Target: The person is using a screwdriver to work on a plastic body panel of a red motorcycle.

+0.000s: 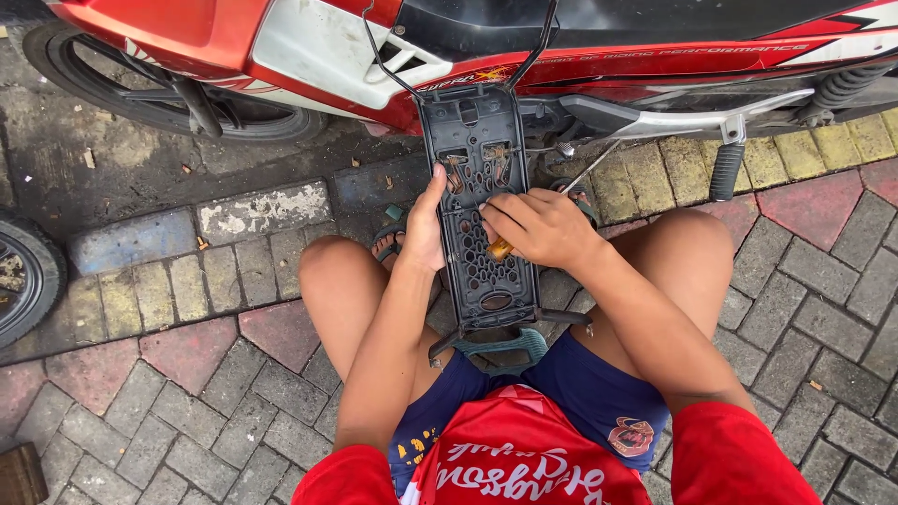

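Item: dark grey plastic panel, long and narrow, pierced with rows of holes and slots, ribbed underside up. Position: centre of the frame, running from the person's lap at its lower end to the side of the motorcycle at its upper end, between the two bare knees.

Left hand: closed around the panel's left edge, thumb laid up along the rim, fingers hidden underneath.

Right hand: fist-like grip on a screwdriver with an amber handle, held against the right half of the panel, fingertips resting on the plastic. The tool's tip is hidden.

Two thin black wire rods rise from the panel's upper corners toward the top edge of the frame.

Teal stool: partly visible beneath the panel's lower end, just above the dark blue shorts.

Red shirt: bottom centre of the frame.

Red-and-white motorcycle: across the top of the frame, front wheel upper left, black footpeg hanging upper right.

Second tyre: left edge, cut off.

Ground: grey, yellow and red paving bricks, with a worn kerb strip left of centre.
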